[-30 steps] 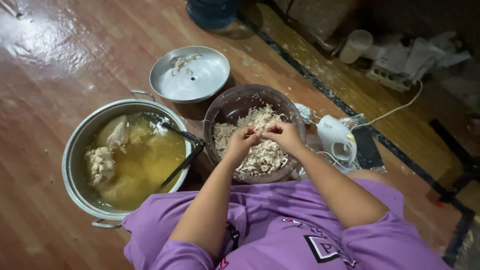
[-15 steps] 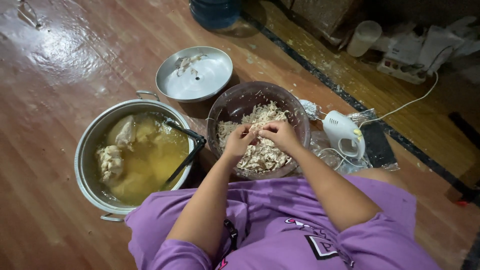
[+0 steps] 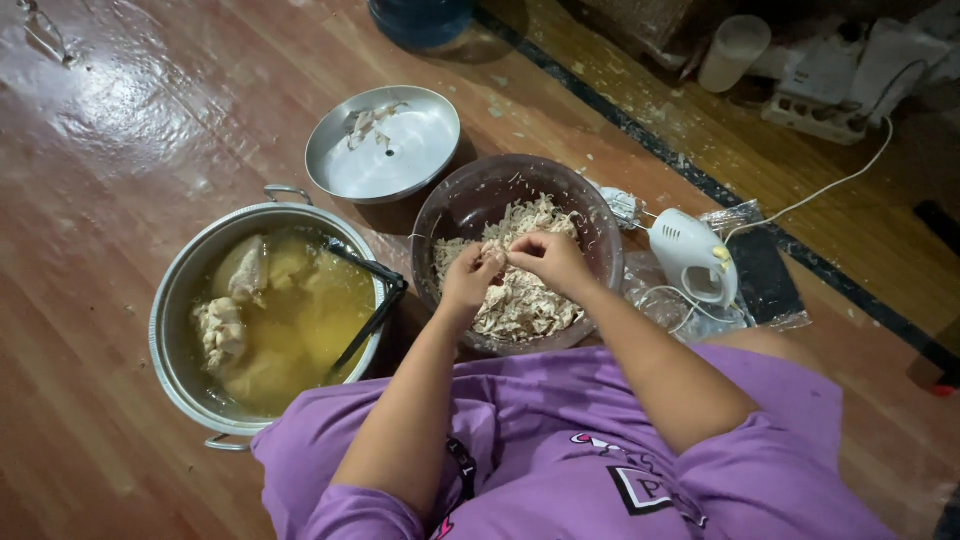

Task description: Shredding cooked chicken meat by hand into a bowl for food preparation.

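Observation:
My left hand (image 3: pixel 472 277) and my right hand (image 3: pixel 545 258) meet over a brown bowl (image 3: pixel 452 203) of shredded chicken (image 3: pixel 520 305). Both pinch the same small piece of chicken meat (image 3: pixel 497 257) between their fingertips, just above the pile. The bowl stands on the wooden floor right in front of my lap. To its left is a large metal pot (image 3: pixel 172 300) of yellow broth holding whole chicken pieces (image 3: pixel 222 330), with black tongs (image 3: pixel 368 318) leaning on its rim.
A metal pot lid (image 3: pixel 400 160) with a few scraps lies upside down behind the bowl. A white hand mixer (image 3: pixel 690 258) on plastic wrap sits to the right, its cord running to a power strip (image 3: pixel 812 113). A white cup (image 3: pixel 733 52) and a blue jug (image 3: pixel 420 20) stand farther back.
The view has shifted slightly, so everything sits a little further right in frame. My hands stay together over the bowl, working the same bit of meat.

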